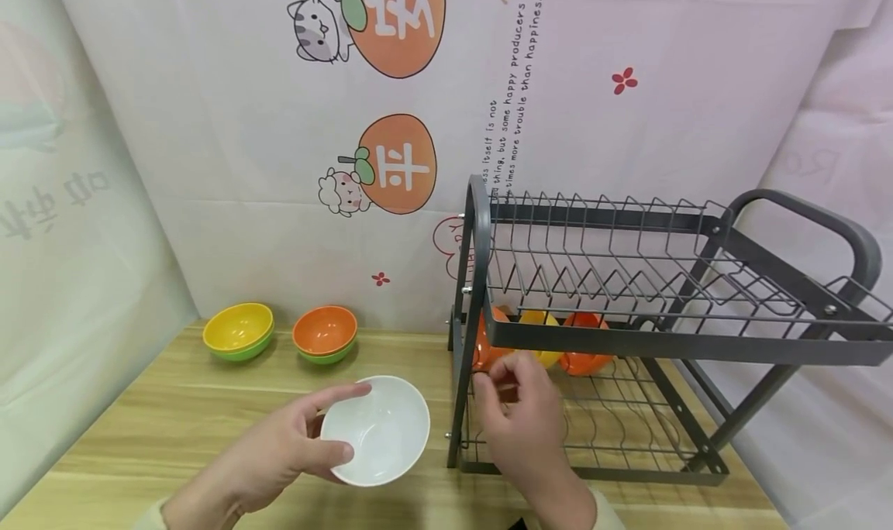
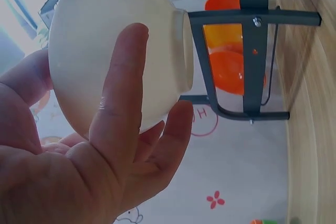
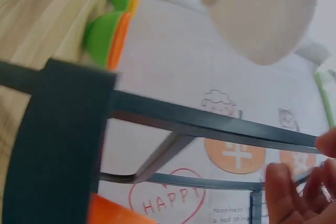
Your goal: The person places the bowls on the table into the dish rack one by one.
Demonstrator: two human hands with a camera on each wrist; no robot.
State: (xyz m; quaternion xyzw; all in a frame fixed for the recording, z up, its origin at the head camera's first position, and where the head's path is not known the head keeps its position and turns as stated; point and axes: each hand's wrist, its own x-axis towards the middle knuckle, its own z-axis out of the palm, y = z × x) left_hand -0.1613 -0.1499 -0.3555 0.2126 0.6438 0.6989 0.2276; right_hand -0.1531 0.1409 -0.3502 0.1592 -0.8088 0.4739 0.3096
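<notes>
My left hand [image 1: 296,445] grips a white bowl [image 1: 382,433] by its side, thumb over the rim. The bowl is tipped so its inside faces up toward the head camera; the left wrist view shows its outside and foot. To its right, my right hand [image 1: 525,414] hovers at the left front of the dark two-tier dish rack [image 1: 670,350], fingers loosely bent with nothing between them. Behind that hand, on the lower tier, lean an orange bowl [image 1: 486,348], a yellow bowl [image 1: 539,318] and a red-orange bowl [image 1: 584,353], partly hidden by the upper tier's front bar.
Two small stacks stand at the back left of the wooden table [image 1: 160,421]: a yellow bowl [image 1: 239,325] in a green one, and an orange bowl [image 1: 325,330] in a green one. A printed cloth [image 1: 279,166] hangs behind. The rack's upper tier has upright wire slots.
</notes>
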